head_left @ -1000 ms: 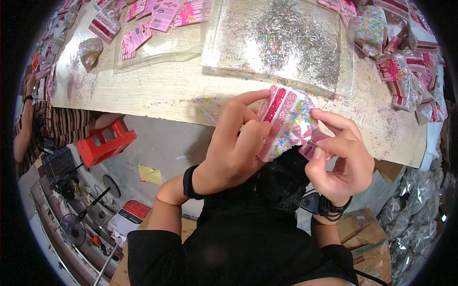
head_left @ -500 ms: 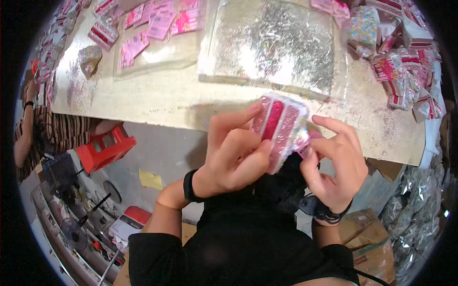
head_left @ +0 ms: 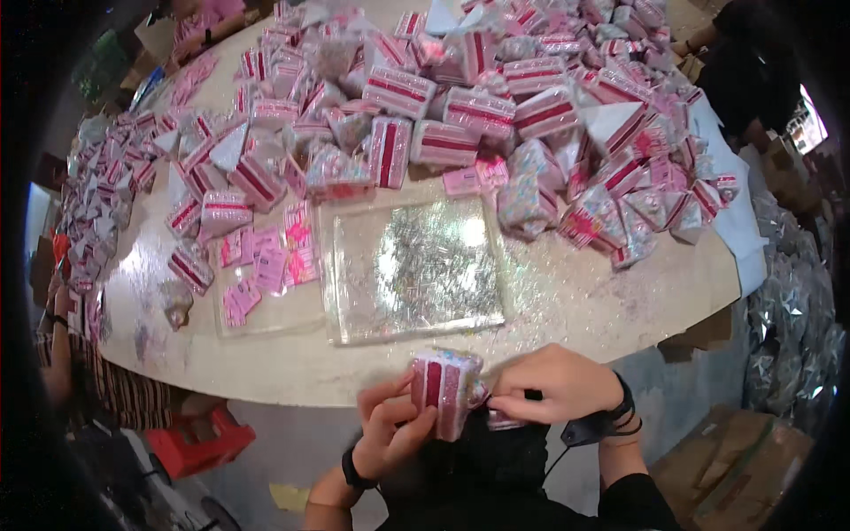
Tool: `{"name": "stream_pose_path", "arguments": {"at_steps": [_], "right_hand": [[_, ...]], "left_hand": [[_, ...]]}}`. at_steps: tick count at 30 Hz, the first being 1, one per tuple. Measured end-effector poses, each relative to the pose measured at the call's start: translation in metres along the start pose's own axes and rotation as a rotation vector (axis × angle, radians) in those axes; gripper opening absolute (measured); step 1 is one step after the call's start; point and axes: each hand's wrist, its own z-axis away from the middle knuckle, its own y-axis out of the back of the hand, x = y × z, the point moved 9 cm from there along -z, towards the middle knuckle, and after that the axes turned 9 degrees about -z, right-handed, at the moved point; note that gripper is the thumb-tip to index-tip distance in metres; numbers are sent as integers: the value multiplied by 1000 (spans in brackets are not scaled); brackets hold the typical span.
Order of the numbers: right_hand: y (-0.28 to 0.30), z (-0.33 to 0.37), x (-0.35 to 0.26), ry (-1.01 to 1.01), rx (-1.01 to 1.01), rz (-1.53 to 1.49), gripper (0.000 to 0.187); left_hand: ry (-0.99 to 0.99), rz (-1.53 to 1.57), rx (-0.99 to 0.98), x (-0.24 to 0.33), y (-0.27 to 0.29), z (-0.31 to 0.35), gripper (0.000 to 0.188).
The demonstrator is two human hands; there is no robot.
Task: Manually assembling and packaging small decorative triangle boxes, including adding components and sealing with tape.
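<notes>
The cake slice (head_left: pixel 443 394) could slip and drop, since the left hand (head_left: pixel 385 434) seems to hold it only between the thumb on its striped face and the fingers at its side, off the near edge of the table (head_left: pixel 611 305) and over the person's lap. Too hard a squeeze might dent it if the body is soft. The right hand (head_left: pixel 553 385) has thumb and finger drawn together close by the decorated side, seemingly pinching a pink card (head_left: pixel 505 420); a sharp tug there could crease the card or pull trim loose, and loose bits could fall. Any fine part between those fingertips is too small to make out. An elbow or wrist swung forward might also jog the clear tray (head_left: pixel 416 338) of silvery pieces just beyond.

The slice is a wedge, its face tilted slightly, with 1 deep red band set between white lines and 2 glittery pink layers. Its top edge is whitish with pastel speckles, and a small pale lump sticks out toward the right hand.
</notes>
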Motion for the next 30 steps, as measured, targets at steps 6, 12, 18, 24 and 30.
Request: {"name": "stream_pose_path", "arguments": {"at_steps": [6,12,18,24,30], "right_hand": [[53,19,-8,128,210,-57,18],[238,122,-34,234,1271,74,9],[198,95,-114,464,1260,587,8],[0,141,-186,829,-859,-3,24],[12,161,-215,913,-676,132,23]], "left_hand": [[-30,-53,-31,12,-2,-26,47],[-4,-201,122,-6,12,-33,47],[197,-507,158,-41,71,-29,38],[351,-553,170,-84,119,-56,32],[474,-709,168,-161,197,-58,35]]}}
